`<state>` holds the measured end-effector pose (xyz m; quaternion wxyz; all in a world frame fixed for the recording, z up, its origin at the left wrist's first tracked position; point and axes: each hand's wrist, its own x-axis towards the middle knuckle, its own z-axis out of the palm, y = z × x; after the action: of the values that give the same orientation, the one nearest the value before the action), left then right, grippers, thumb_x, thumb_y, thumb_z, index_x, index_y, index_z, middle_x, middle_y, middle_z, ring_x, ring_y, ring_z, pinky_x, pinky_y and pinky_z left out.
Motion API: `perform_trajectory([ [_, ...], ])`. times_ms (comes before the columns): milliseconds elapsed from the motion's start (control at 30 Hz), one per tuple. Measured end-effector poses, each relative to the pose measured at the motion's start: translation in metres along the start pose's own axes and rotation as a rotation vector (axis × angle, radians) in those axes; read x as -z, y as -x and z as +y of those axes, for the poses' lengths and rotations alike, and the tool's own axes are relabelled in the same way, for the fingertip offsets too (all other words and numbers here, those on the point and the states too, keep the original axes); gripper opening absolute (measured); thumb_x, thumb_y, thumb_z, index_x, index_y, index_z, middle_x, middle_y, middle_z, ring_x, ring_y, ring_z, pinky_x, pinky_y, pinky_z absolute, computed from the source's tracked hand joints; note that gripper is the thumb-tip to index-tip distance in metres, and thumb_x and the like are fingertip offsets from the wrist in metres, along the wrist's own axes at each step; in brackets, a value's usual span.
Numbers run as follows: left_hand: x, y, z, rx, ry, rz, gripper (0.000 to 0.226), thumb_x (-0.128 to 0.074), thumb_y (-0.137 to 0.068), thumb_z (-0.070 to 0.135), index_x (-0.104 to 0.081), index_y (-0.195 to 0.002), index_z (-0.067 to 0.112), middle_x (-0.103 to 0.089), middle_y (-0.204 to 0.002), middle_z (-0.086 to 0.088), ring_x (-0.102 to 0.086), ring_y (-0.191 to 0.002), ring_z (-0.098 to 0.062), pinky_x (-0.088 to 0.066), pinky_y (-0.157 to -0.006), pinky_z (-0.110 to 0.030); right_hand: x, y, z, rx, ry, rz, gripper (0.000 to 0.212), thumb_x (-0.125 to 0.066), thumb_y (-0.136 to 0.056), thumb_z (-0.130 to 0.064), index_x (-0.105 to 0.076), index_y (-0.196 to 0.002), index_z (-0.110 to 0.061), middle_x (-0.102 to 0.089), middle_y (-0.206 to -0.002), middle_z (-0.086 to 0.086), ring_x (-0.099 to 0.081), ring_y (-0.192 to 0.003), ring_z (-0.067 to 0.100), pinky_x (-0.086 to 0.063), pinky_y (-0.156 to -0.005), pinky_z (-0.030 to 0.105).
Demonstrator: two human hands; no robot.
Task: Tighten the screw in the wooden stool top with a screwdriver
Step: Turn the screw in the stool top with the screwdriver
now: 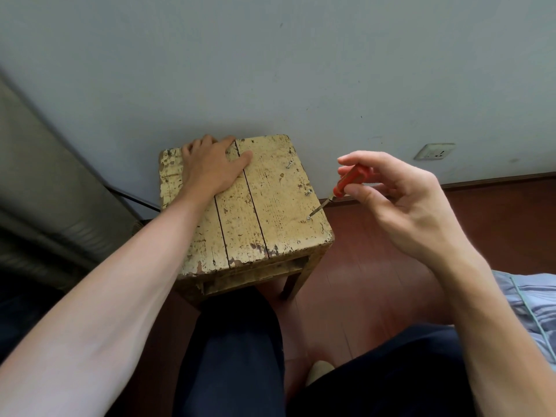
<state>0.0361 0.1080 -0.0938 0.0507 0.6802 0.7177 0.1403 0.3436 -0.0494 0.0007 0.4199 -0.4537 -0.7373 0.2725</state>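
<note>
Head view: left hand [210, 167] lies flat on the stool [270, 188]; right hand [388, 191] pinches the screwdriver [346, 182], tip on the near-right screw [308, 217]. Best held upright, pressed down.

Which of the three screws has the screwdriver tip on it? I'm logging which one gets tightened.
The nearest screw, by the stool top's right front corner; the other two sit farther back, untouched.

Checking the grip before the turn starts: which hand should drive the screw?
The right hand. It holds the red-handled screwdriver, whose tip is at the small metal screw. The left hand lies flat on the worn yellow wooden stool top.
</note>
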Motion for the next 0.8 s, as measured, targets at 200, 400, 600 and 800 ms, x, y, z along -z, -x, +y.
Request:
perform_trajectory([
  [200, 0.0, 0.0, 0.0, -0.003, 0.001, -0.004, 0.08, -0.031, -0.088, 0.084, -0.046, -0.15, 0.036, -0.052, -0.143, -0.009, -0.041, -0.135, -0.031, -0.024, -0.113, -0.046, -0.01, 0.0, -0.005, 0.0, 0.039, 0.084, 0.035, -0.084, -0.095, -0.018, -0.073, -0.116, -0.044, -0.071, -0.098, -0.005, -0.075, -0.09, 0.011, -0.06, -0.077, 0.034],
  [400, 0.0, 0.0, 0.0, -0.005, -0.001, -0.006, 0.08, -0.03, -0.088, 0.084, -0.045, -0.151, 0.036, -0.052, -0.143, -0.009, -0.042, -0.135, -0.031, -0.025, -0.113, -0.046, -0.011, -0.001, -0.009, 0.027, 0.107, 0.127, 0.03, -0.085, -0.094, -0.018, -0.076, -0.114, -0.038, -0.072, -0.097, -0.004, -0.075, -0.087, 0.004, -0.053, -0.068, 0.018],
  [600, 0.0, -0.001, 0.001, 0.0, -0.008, -0.015, 0.08, -0.03, -0.089, 0.084, -0.045, -0.151, 0.036, -0.052, -0.143, -0.008, -0.041, -0.135, -0.031, -0.025, -0.113, -0.046, -0.001, 0.002, -0.006, 0.038, 0.094, 0.021, 0.042, -0.077, -0.101, -0.008, -0.073, -0.138, -0.029, -0.075, -0.114, -0.008, -0.077, -0.103, 0.016, -0.058, -0.079, 0.034],
  [800, 0.001, -0.001, 0.0, 0.01, 0.0, -0.025, 0.08, -0.031, -0.088, 0.084, -0.044, -0.151, 0.037, -0.05, -0.145, -0.008, -0.039, -0.137, -0.032, -0.024, -0.114, -0.046, -0.001, 0.003, -0.006, 0.046, -0.005, -0.051, 0.047, -0.07, -0.102, -0.005, -0.069, -0.143, -0.03, -0.077, -0.124, -0.006, -0.079, -0.106, 0.019, -0.059, -0.097, 0.028],
])
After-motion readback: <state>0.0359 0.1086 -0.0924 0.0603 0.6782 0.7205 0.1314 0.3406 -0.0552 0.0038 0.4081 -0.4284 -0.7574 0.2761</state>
